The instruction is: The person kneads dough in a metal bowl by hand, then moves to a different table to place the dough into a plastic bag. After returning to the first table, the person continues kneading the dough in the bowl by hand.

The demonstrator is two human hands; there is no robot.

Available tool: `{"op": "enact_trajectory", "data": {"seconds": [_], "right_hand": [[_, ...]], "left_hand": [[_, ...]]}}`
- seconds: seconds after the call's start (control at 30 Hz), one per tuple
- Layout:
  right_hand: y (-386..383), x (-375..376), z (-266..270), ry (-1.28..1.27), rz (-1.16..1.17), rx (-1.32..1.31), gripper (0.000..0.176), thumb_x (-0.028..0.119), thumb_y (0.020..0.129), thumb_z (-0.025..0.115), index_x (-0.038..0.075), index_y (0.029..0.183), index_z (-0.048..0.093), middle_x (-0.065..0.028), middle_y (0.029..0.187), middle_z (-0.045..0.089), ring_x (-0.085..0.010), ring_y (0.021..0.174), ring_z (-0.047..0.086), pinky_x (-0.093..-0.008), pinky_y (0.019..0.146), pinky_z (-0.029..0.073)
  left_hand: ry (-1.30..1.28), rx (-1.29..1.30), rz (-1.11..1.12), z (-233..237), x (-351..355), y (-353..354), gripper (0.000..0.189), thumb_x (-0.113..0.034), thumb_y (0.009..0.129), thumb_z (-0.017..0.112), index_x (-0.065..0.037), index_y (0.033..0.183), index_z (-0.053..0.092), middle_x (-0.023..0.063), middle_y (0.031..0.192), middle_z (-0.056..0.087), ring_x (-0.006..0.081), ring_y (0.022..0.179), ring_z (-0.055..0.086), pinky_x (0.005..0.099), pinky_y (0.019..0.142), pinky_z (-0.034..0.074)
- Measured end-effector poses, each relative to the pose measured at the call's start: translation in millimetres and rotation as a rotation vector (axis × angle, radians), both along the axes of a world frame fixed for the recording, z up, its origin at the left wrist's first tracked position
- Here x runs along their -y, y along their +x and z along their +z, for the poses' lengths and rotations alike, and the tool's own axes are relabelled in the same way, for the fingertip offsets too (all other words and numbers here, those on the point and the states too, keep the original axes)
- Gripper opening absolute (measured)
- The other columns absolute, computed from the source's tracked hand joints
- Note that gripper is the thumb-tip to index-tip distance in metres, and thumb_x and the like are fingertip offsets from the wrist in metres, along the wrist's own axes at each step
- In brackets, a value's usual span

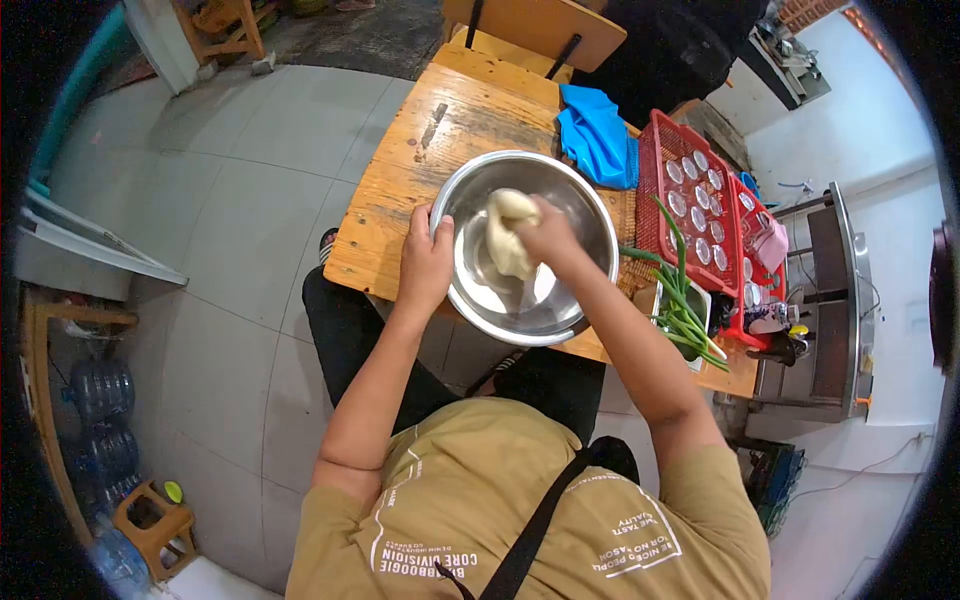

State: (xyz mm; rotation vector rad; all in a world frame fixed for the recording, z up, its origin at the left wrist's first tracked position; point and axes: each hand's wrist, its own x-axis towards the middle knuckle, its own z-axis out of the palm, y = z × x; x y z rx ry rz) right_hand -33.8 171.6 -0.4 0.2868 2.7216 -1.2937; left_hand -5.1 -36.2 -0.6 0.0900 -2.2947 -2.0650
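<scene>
A wide steel mixing bowl (468, 200) sits at the near edge of the wooden table, partly over my lap. My left hand (427, 258) grips its left rim, thumb on the inner side. Inside the bowl, my right hand (545, 235) is closed on a lump of pale dough (512, 255), which looks stretched and folded over. Motion blurs the right fingers a little, and the dough covers part of them. The shiny bottom of the bowl shows around the dough.
On the wooden table (400, 170), a blue cloth or bag (597, 135) lies behind the bowl. To the right are a red plastic basket (655, 150) with several clear cups and spring onions (682, 310) over a small container. A wooden chair (550, 35) stands at the far side.
</scene>
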Motion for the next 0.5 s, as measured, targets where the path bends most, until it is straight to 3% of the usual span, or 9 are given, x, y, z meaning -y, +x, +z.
{"op": "enact_trajectory", "data": {"seconds": [0.07,0.17,0.2,0.27,0.3,0.37,0.4,0.47,0.5], "right_hand": [[-2,-12,6,-0.448,-0.288,-0.004,0.042,0.019,0.090,0.074,0.007,0.129,0.065,-0.0105,0.114,0.073,-0.0190,0.100,0.070,-0.0353,0.086,0.057],[20,-9,97,-0.964,-0.243,-0.093,0.045,0.033,0.101,0.061,0.007,0.138,0.057,-0.0122,0.130,0.064,-0.0226,0.112,0.065,-0.0349,0.093,0.054],[28,-5,129,-0.997,-0.123,-0.122,0.053,0.038,0.104,0.054,0.006,0.146,0.047,-0.0136,0.137,0.059,-0.0253,0.121,0.061,-0.0410,0.103,0.050],[47,-2,149,-0.427,0.012,-0.402,0.062,0.034,0.101,0.059,0.007,0.153,0.037,-0.0192,0.137,0.058,-0.0320,0.126,0.058,-0.0462,0.113,0.041],[52,-2,134,-0.427,0.011,-0.399,0.062,0.034,0.101,0.059,0.007,0.153,0.037,-0.0192,0.137,0.058,-0.0320,0.126,0.058,-0.0462,0.113,0.041],[63,-5,75,0.444,0.225,-0.925,0.064,0.027,0.098,0.065,0.008,0.153,0.040,-0.0244,0.139,0.055,-0.0372,0.128,0.057,-0.0481,0.116,0.038],[76,-9,56,0.605,0.369,-0.711,0.072,0.026,0.093,0.072,0.007,0.154,0.039,-0.0292,0.142,0.052,-0.0422,0.129,0.055,-0.0472,0.113,0.041],[79,-43,23,0.513,0.895,-0.342,0.085,0.026,0.090,0.076,0.009,0.159,0.030,-0.0323,0.147,0.047,-0.0461,0.129,0.054,-0.0475,0.110,0.044],[71,-39,38,0.511,0.895,-0.338,0.085,0.026,0.090,0.076,0.009,0.159,0.030,-0.0323,0.147,0.047,-0.0461,0.129,0.054,-0.0475,0.110,0.044]], "left_hand": [[-0.008,0.001,0.014,3,1,0,0.032,-0.022,0.104,0.051,0.002,0.125,0.055,0.0243,0.112,0.068,0.0380,0.105,0.067,0.0444,0.091,0.050],[-0.002,-0.016,0.005,-6,0,1,0.032,-0.022,0.103,0.052,0.001,0.126,0.055,0.0246,0.112,0.068,0.0384,0.105,0.067,0.0447,0.092,0.050],[0.026,-0.052,0.003,-9,-1,-1,0.033,-0.023,0.103,0.052,0.001,0.126,0.055,0.0246,0.112,0.068,0.0385,0.106,0.067,0.0448,0.092,0.050],[0.022,-0.038,0.007,-9,-1,-2,0.034,-0.023,0.103,0.052,0.001,0.126,0.055,0.0247,0.113,0.068,0.0384,0.106,0.067,0.0447,0.092,0.050],[0.022,-0.026,0.011,-9,-1,-2,0.034,-0.023,0.103,0.053,0.001,0.126,0.055,0.0247,0.113,0.068,0.0383,0.106,0.067,0.0446,0.092,0.050],[0.009,-0.016,0.006,-1,0,2,0.034,-0.023,0.103,0.053,0.002,0.126,0.055,0.0247,0.113,0.068,0.0383,0.106,0.067,0.0445,0.092,0.050],[-0.003,-0.011,0.007,2,1,1,0.035,-0.023,0.103,0.053,0.002,0.127,0.055,0.0247,0.112,0.068,0.0382,0.106,0.067,0.0444,0.091,0.050],[0.000,-0.009,0.002,-2,1,0,0.035,-0.023,0.102,0.053,0.002,0.127,0.055,0.0247,0.111,0.069,0.0380,0.105,0.067,0.0443,0.091,0.051],[-0.001,-0.008,-0.013,-4,1,0,0.035,-0.022,0.102,0.053,0.002,0.127,0.055,0.0247,0.111,0.069,0.0378,0.104,0.068,0.0441,0.090,0.051]]}}
